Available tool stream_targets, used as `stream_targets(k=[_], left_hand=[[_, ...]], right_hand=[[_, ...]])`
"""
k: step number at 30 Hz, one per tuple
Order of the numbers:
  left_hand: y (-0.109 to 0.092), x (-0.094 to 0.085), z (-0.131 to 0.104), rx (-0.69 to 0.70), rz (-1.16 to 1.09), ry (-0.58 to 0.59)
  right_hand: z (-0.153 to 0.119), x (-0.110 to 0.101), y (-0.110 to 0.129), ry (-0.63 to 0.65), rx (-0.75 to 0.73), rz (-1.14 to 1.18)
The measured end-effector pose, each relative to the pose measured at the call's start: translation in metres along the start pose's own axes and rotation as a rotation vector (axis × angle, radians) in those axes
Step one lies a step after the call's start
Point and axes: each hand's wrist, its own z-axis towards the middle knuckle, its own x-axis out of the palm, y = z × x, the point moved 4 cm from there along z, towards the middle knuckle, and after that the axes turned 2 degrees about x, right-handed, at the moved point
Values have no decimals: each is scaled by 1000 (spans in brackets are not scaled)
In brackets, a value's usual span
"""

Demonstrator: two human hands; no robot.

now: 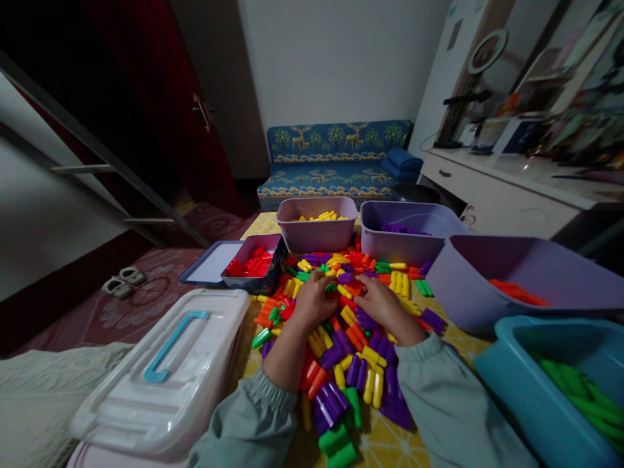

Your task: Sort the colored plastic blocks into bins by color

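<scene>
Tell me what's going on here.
The left hand and right hand are both in a mixed pile of coloured pieces; whether they grip any is unclear. Around it stand a box of red pieces, lilac bins of yellow, purple and orange ones, and a teal bin of green.

The single view came from a camera on the person's head, facing forward and down over the yellow-covered table (pixel 263 223). It looked out from above the sleeves (pixel 251 419), near enough that the left hand (pixel 314 298) and right hand (pixel 383 302) fell around mid-frame. Farther off, it reached the patterned sofa (pixel 336 174) and pale wall (pixel 341 65). The upper right corner was smeared, perhaps by head motion, so detail there was hard to read.
</scene>
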Motion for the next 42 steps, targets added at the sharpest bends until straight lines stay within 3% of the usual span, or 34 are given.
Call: stream_targets(k=[5,9,13,17,27,33,38,42], left_hand=[[3,1,0,36,-14,3],[3,-1,3,87,-167,-61],[4,-6,6,35,-350,-178],[0,-11,5,0,-484,-212],[2,-9,4,-15,-509,-199],[1,-6,3,10,-513,-159],[2,-6,3,-8,-507,-149],[0,-7,3,9,-477,-151]], right_hand=[[-1,7,19,52,-17,156],[-2,2,31,48,1,371],[-2,-7,40,57,15,656],[-1,-9,44,80,60,888],[-3,-6,39,69,92,919],[-1,-16,30,85,135,921],[0,-45,17,-76,195,990],[-5,-79,2,-479,225,1197]])
